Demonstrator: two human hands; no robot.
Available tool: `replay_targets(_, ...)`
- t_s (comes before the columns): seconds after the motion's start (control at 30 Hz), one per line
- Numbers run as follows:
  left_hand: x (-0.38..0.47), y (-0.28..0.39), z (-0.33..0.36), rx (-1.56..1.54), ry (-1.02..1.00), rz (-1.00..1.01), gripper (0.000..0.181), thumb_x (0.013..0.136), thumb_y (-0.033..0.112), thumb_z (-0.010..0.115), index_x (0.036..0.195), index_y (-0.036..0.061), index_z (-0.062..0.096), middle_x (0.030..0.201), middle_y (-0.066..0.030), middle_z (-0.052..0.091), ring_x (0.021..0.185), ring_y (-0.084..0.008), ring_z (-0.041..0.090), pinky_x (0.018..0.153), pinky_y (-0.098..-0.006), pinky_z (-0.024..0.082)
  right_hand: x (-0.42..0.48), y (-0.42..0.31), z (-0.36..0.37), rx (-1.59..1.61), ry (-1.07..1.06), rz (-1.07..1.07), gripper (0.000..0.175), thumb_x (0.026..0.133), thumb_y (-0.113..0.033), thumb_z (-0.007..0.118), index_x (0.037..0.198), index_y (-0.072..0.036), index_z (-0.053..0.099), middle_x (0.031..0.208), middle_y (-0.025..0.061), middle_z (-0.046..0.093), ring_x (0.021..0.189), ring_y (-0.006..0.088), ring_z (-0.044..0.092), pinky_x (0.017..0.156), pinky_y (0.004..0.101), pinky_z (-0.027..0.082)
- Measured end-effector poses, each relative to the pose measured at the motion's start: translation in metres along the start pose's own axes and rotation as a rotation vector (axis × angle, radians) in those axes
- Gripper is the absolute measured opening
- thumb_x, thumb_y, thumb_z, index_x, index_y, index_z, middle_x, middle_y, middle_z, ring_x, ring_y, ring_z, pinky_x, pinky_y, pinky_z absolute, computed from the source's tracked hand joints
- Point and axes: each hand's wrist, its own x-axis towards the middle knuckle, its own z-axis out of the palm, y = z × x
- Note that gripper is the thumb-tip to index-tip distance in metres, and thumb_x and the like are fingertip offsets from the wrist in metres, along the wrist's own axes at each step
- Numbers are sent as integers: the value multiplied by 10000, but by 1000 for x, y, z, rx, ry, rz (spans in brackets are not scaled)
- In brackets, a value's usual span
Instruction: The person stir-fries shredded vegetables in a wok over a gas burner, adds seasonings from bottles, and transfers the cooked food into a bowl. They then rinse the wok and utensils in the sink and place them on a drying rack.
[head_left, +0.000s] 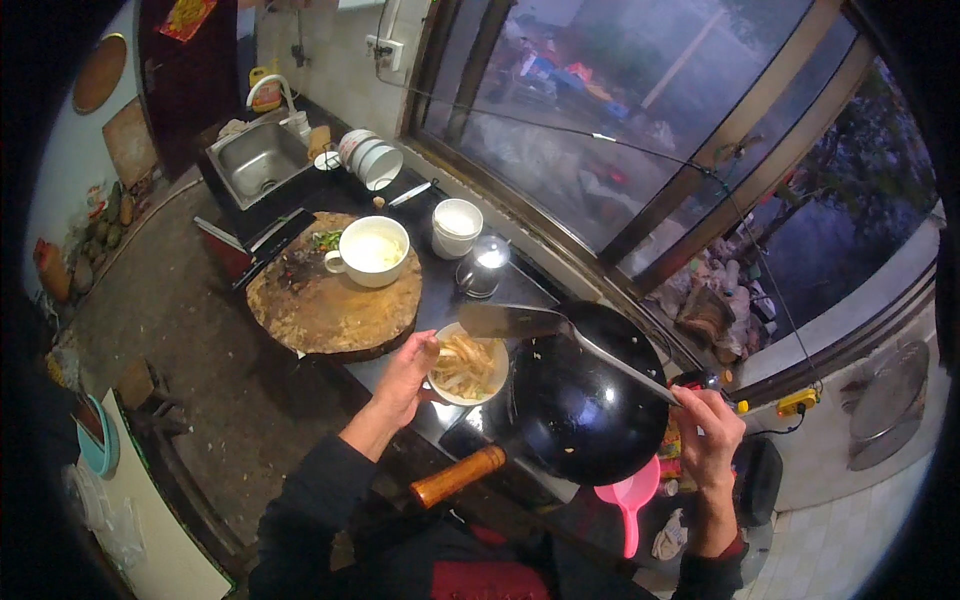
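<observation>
My left hand (409, 375) grips a white bowl (501, 375) by its left side. Cooked, light brown strips of food (465, 364) fill it. In my right hand (709, 427) is the handle of a metal wok spatula (514, 321), whose broad blade reaches over the bowl's far rim. Below the spatula's shaft sits a black wok (592, 412) with a wooden handle (459, 476); only a few food scraps cling to its surface. Left of the bowl, a white cup (375, 262) with pale contents stands on a round wooden chopping block (337, 315).
Behind the bowl are a stack of white containers (456, 229) and a glass-lidded jar (484, 266). Bowls (371, 161) lean near the steel sink (262, 165). A cleaver-like blade (277, 244) lies by the block's left edge. A pink ladle (631, 495) is right of the wok, below the window (570, 112).
</observation>
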Motion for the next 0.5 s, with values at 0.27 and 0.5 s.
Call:
replay_targets(0.27, 6, -6, 21, -21, 7, -49, 630, 925, 557, 635, 1320, 103, 447, 1158, -104, 616, 967, -214, 675, 611, -378, 616, -37, 4, 13, 117, 80, 178, 283, 798, 3, 751, 1074, -57, 736, 885, 124, 688, 752, 228, 683, 641, 292, 511)
replay_targets(0.5, 4, -10, 29, 117, 48, 25, 611, 937, 519, 638, 1319, 99, 411, 1109, -79, 644, 904, -173, 693, 564, -355, 616, -46, -9, 9, -253, 41, 1, 323, 747, -48, 774, 1051, -156, 744, 847, 71, 682, 717, 257, 663, 614, 363, 520)
